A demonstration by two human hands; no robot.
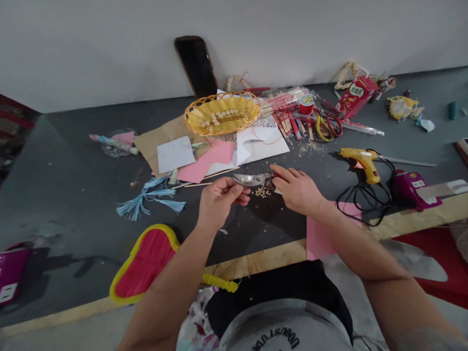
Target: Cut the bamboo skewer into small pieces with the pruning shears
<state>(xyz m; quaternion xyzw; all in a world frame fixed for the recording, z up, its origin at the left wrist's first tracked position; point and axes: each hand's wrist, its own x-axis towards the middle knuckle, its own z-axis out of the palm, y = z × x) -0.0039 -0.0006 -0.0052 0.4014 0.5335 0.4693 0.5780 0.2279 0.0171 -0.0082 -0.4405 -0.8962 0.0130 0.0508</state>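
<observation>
My right hand (298,189) is wrapped round the handles of a pair of pruning shears (254,179), whose metal blades point left. Close under the blade tips, the fingers of my left hand (223,195) are pinched together; what they hold is too small to make out. Below the shears a small pile of short pale cut pieces (262,192) lies on the dark tabletop (256,234). Thin wooden sticks (199,183) lie just behind my left hand.
A yellow woven basket (223,114) with pale bits stands behind, near a leaning phone (196,66). Scissors (329,127) and a yellow glue gun (361,161) with a looped cord lie right. Left are blue tassels (146,200) and a red, yellow-edged fan-shaped piece (149,263).
</observation>
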